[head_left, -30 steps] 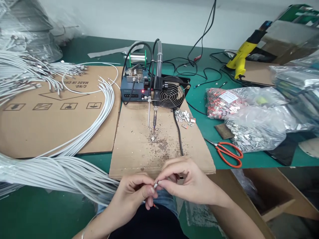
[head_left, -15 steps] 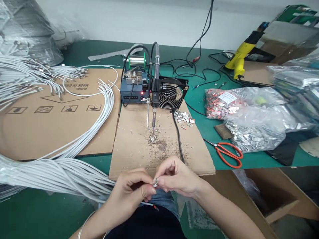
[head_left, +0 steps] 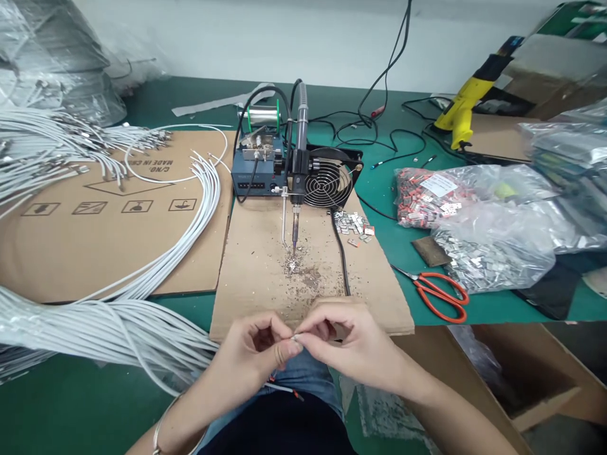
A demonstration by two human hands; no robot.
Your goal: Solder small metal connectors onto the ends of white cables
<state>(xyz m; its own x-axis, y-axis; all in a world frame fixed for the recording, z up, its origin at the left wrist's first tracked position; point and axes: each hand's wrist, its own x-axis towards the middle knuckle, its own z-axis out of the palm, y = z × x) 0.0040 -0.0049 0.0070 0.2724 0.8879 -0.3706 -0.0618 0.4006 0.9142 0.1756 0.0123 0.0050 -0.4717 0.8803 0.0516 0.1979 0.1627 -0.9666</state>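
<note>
My left hand (head_left: 253, 360) is closed, thumb and forefinger pinching a small whitish cable end (head_left: 296, 338) above my lap. From the other side the thumb and forefinger of my right hand (head_left: 346, 341) pinch the same tiny piece, which seems to carry a metal connector; fingertips mostly cover it. Below my left hand hangs a white cable (head_left: 283, 387) with an orange-red tip. Beyond my hands a soldering iron (head_left: 296, 221) is held upright in a stand, its tip over solder scraps (head_left: 293, 265) on a cardboard sheet (head_left: 246, 272).
Bundled white cables (head_left: 142, 328) lie at left. A blue soldering station (head_left: 256, 174), solder spool (head_left: 258, 115) and fan (head_left: 327, 180) stand behind the iron. Loose metal connectors (head_left: 351, 222), orange-handled scissors (head_left: 441, 294), bagged parts (head_left: 493, 253) and a yellow heat gun (head_left: 467, 104) are on the right.
My fingertips have closed in on the small piece, hiding more of it, and my right hand has turned slightly. The station's red light has gone dark. The view has shifted a little.
</note>
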